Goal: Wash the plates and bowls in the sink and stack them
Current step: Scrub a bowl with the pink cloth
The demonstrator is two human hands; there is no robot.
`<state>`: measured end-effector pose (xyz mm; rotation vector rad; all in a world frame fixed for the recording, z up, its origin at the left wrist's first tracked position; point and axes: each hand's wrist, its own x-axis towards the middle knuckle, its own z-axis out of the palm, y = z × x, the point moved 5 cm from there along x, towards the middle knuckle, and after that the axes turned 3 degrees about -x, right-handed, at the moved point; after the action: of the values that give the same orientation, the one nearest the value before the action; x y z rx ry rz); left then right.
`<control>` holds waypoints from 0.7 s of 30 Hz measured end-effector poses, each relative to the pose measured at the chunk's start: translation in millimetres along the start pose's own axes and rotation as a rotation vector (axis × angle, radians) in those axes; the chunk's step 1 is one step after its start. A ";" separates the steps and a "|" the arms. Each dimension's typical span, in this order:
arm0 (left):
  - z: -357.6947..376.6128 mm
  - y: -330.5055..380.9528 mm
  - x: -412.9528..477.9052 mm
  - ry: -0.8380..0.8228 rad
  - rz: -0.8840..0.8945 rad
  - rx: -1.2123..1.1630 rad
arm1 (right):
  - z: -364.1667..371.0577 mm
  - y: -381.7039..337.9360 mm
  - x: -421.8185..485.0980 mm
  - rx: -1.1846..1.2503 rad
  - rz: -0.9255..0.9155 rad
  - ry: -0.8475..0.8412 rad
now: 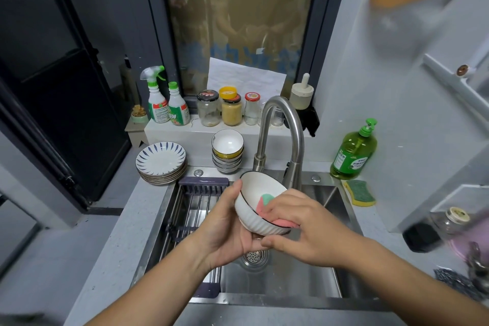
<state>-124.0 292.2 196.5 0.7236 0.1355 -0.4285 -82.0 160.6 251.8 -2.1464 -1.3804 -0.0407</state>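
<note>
Domestic kitchen, stainless steel sink (264,300) with gooseneck tap (280,124), stacked plates (161,161) and bowls (227,151) on the bench (119,246), green dish soap bottle (353,153) beside the sink, food jars (231,111) on the window sill (169,127).

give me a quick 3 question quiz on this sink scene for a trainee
1. True or false: the left hand holds the bowl over the sink.
2. Where are the stacked plates relative to the stacked bowls? A) left of them B) in the sink C) right of them
3. Fill in: the right hand presses a pink and green ____ inside the bowl.

Key: 1 true; 2 A; 3 sponge
</note>
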 end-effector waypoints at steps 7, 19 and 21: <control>2.0 2.0 -4.6 0.022 -0.045 -0.042 | -8.9 2.9 0.1 0.101 0.091 -0.036; -9.4 9.0 -2.6 0.120 0.059 0.223 | -6.6 8.0 -7.0 0.751 0.429 -0.093; -12.7 16.8 -3.5 0.049 0.171 0.189 | -9.4 9.8 -6.4 0.874 0.463 -0.122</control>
<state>-119.7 313.1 198.2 0.9241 0.0791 -0.2616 -74.2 147.9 253.1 -1.6484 -0.7039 0.7414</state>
